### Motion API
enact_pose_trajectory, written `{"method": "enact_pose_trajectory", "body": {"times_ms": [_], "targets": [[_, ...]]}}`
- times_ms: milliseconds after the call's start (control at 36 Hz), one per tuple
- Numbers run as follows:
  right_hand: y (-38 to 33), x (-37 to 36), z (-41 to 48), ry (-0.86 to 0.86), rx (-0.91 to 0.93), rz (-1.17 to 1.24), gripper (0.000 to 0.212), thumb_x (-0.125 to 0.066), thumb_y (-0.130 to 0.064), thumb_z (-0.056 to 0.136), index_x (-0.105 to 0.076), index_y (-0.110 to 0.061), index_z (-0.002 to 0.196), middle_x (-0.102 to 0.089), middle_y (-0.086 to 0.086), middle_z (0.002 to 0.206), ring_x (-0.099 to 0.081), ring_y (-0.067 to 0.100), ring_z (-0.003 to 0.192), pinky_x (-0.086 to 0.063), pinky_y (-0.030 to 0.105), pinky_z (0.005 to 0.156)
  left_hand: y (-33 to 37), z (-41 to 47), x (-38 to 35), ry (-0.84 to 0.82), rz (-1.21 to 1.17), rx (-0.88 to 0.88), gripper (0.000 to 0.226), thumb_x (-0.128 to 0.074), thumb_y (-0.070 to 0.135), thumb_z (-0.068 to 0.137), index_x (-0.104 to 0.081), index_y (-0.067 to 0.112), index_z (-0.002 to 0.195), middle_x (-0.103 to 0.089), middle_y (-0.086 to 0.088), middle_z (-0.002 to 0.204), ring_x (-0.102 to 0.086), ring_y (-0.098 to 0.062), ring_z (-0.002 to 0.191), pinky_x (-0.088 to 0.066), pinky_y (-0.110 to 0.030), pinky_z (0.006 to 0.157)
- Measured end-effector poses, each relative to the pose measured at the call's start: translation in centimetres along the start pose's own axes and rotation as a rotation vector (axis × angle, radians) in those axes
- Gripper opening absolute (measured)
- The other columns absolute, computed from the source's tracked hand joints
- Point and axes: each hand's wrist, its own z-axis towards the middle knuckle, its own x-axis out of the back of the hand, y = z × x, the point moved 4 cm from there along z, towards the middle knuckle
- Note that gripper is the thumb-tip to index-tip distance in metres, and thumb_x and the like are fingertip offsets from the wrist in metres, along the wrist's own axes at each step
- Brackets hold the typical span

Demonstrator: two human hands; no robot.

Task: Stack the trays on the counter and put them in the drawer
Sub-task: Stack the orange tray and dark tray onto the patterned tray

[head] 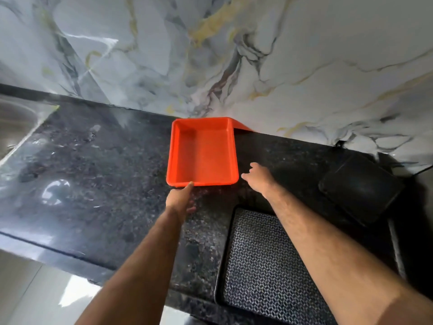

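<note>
Steel sink basin [16, 118] at far left of the dark speckled granite counter [98, 165], well apart from the orange rectangular plastic tray [202, 152]. Orange tray sits flat, far end against the marbled wall [257, 55]. Left hand [180, 199] just below tray's near-left corner, grip released, one fingertip touching the rim. Right hand [259, 178] just beside near-right corner, fingers loose, holding nothing. Below-right of orange tray: black tray w/ patterned mesh liner [264, 266]. Further right: plain black tray [360, 187].
</note>
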Motion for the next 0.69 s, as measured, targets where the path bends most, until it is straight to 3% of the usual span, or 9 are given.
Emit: {"method": "enact_pose_trajectory", "body": {"times_ms": [111,222,278,361,417,528,611,694], "targets": [[-1.7,-2.1,1.9,0.03,-0.01,0.039,0.072,-0.065,-0.021,0.09,-0.032,-0.003,0.151,-0.049,0.018,0.149,-0.049,0.033,0.136,-0.043,0.041,0.112,0.2,1.1,-0.6,-0.052,-0.184,0.124,0.028,-0.068,0.033,0.088,-0.06,0.009,0.099,-0.061,-0.013,0.094,-0.062,-0.028,0.08,-0.055,-0.04,0.055],[-2.3,-3.4,2.7,0.079,0.024,0.017,0.042,-0.067,-0.011,0.085,-0.06,-0.004,0.125,-0.068,0.017,0.12,-0.064,0.035,0.113,-0.054,0.044,0.098,0.1,2.2,-1.1,-0.078,-0.335,0.195,0.031,-0.067,0.026,0.09,-0.055,0.007,0.112,-0.062,-0.015,0.096,-0.066,-0.031,0.081,-0.056,-0.037,0.046],[-2.2,-4.0,2.9,0.068,0.037,0.049,0.035,-0.068,-0.003,0.081,-0.065,-0.004,0.116,-0.071,0.016,0.112,-0.068,0.034,0.105,-0.057,0.047,0.092,0.3,2.6,-1.4,-0.076,-0.407,0.198,0.029,-0.066,0.017,0.09,-0.054,0.006,0.114,-0.06,-0.015,0.097,-0.065,-0.031,0.083,-0.056,-0.036,0.044],[-1.9,-4.8,2.4,0.01,0.012,0.27,0.038,-0.071,0.005,0.078,-0.067,-0.006,0.114,-0.074,0.011,0.103,-0.072,0.022,0.088,-0.063,0.035,0.07,1.1,3.1,-1.4,-0.046,-0.491,0.178,0.038,-0.064,0.006,0.083,-0.055,0.005,0.119,-0.06,-0.018,0.111,-0.064,-0.031,0.096,-0.058,-0.036,0.05],[-1.6,-5.0,1.7,-0.005,-0.002,0.397,0.039,-0.071,0.007,0.078,-0.066,-0.008,0.113,-0.073,0.005,0.095,-0.071,0.016,0.082,-0.06,0.028,0.063,1.9,3.1,-1.3,-0.02,-0.501,0.124,0.04,-0.061,0.005,0.077,-0.058,0.009,0.116,-0.062,-0.015,0.107,-0.065,-0.029,0.092,-0.058,-0.036,0.054],[-0.4,-4.7,0.6,0.007,-0.06,0.569,0.038,-0.074,0.005,0.075,-0.059,-0.017,0.101,-0.071,0.008,0.101,-0.072,0.02,0.09,-0.062,0.032,0.064,3.4,2.9,-1.5,-0.025,-0.434,-0.005,0.037,-0.057,0.005,0.074,-0.059,0.006,0.111,-0.065,-0.015,0.095,-0.068,-0.027,0.075,-0.058,-0.035,0.056],[1.1,-3.4,0.0,0.124,-0.089,0.676,0.034,-0.074,0.003,0.074,-0.055,-0.021,0.089,-0.069,0.014,0.107,-0.072,0.024,0.092,-0.064,0.043,0.071,3.9,1.8,-1.6,-0.002,-0.263,-0.048,0.028,-0.058,0.012,0.074,-0.06,0.01,0.102,-0.065,-0.013,0.09,-0.068,-0.026,0.067,-0.054,-0.03,0.048],[3.7,-0.3,-1.1,0.295,-0.113,0.705,0.035,-0.075,-0.006,0.073,-0.056,-0.016,0.101,-0.069,0.014,0.11,-0.071,0.028,0.098,-0.062,0.052,0.083,4.5,0.0,-2.1,-0.02,-0.053,-0.132,0.022,-0.055,0.014,0.071,-0.057,0.009,0.093,-0.059,-0.012,0.074,-0.059,-0.023,0.047,-0.044,-0.024,0.034]]}}
